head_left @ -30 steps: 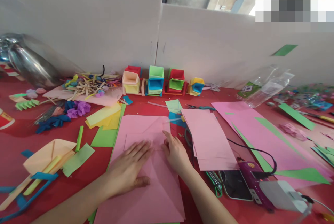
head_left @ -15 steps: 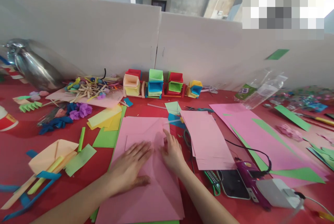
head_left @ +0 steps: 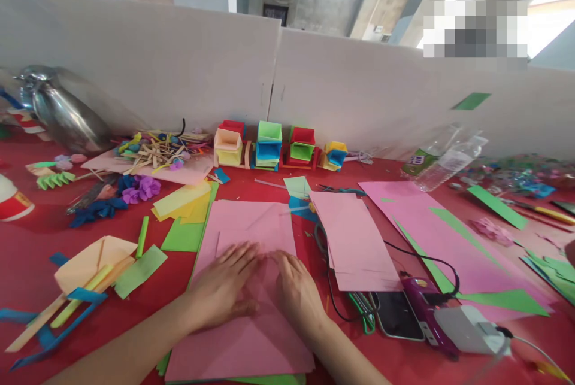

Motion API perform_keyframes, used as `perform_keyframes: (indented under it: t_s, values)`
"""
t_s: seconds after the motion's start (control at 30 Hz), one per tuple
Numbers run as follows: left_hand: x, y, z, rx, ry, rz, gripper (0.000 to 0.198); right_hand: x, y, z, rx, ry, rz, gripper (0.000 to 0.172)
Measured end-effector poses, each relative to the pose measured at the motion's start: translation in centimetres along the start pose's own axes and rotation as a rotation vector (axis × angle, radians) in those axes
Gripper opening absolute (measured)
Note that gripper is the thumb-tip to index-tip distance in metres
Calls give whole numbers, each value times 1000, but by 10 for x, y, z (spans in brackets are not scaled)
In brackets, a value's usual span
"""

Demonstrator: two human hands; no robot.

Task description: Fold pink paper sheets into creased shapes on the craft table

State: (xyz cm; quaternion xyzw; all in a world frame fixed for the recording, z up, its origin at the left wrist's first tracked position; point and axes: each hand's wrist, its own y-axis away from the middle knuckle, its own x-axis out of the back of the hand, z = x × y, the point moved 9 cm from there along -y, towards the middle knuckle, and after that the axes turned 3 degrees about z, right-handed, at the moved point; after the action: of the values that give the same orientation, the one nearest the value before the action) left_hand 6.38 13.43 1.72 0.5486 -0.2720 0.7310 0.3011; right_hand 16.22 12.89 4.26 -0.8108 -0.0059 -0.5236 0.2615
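My left hand [head_left: 231, 283] lies flat with its fingers stretched out on a small sheet of pink paper [head_left: 227, 240]. Under that sheet is a stack of larger pink paper [head_left: 242, 349], with green sheets showing along its edges. My right hand [head_left: 299, 292] has its fingers bent and drawn together over the small sheet, the fingertips close to those of my left hand. Its thumb is mostly hidden. A clear, ruler-like strip [head_left: 294, 211] shows faintly at the stack's upper right.
Pink rectangles [head_left: 354, 241] lie to the right, partly over a phone [head_left: 398, 316] and a green-handled tool. Beyond are a purple glue gun [head_left: 429, 313] and clear bottles [head_left: 451, 160]. Folded paper boxes [head_left: 269, 148] line the partition. A paper-and-stick piece [head_left: 92, 268] lies left.
My right hand has moved down and left, bringing its fingers in toward my left fingertips. My left hand stays flat on the paper. The view has shifted slightly.
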Motion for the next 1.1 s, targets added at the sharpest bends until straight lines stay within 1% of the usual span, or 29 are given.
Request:
perform_keyframes:
  t_s: [0.07, 0.17, 0.27, 0.33, 0.5, 0.63, 0.73, 0.8, 0.83, 0.9, 0.93, 0.97, 1.03, 1.1]
  values:
    - [0, 0, 0, 1, 5, 7, 79, -8, 2, -7, 29, 80, -49, 41]
    - [1, 2, -2, -23, 20, 21, 80, -13, 2, -9, 45, 157, -111, 39]
    - [1, 9, -8, -68, 33, 9, 80, -15, 3, -7, 52, 170, -161, 40]
    - [1, 16, -16, -74, 29, -4, 79, -13, 4, -6, 55, 159, -161, 41]
    - [7, 40, -36, 16, -20, 20, 81, -10, 3, -6, 55, 139, -119, 32]
    - [8, 56, -45, 82, -43, 34, 83, -9, 2, -7, 40, 142, -159, 29]
    - [12, 62, -55, 161, -19, 9, 82, -3, -6, -7, 3, 162, -202, 26]
    - [24, 58, -64, 251, 8, 13, 77, 0, -18, -4, -21, 161, -247, 21]
    - [33, 52, -67, 293, 20, 37, 77, 0, -26, -5, -2, 143, -263, 21]
    - [55, 33, -69, 325, 57, 121, 79, 2, -44, -12, 104, 55, -263, 31]
    - [60, 20, -68, 312, 92, 125, 79, 0, -51, -15, 158, 10, -282, 33]
    - [64, 6, -66, 283, 134, 126, 77, -3, -57, -16, 201, -18, -307, 32]
    - [65, -18, -60, 214, 263, 120, 66, -10, -63, -16, 252, -32, -342, 22]
    - [66, -31, -66, 230, 424, 224, 55, -13, -63, -16, 280, -23, -318, 14]
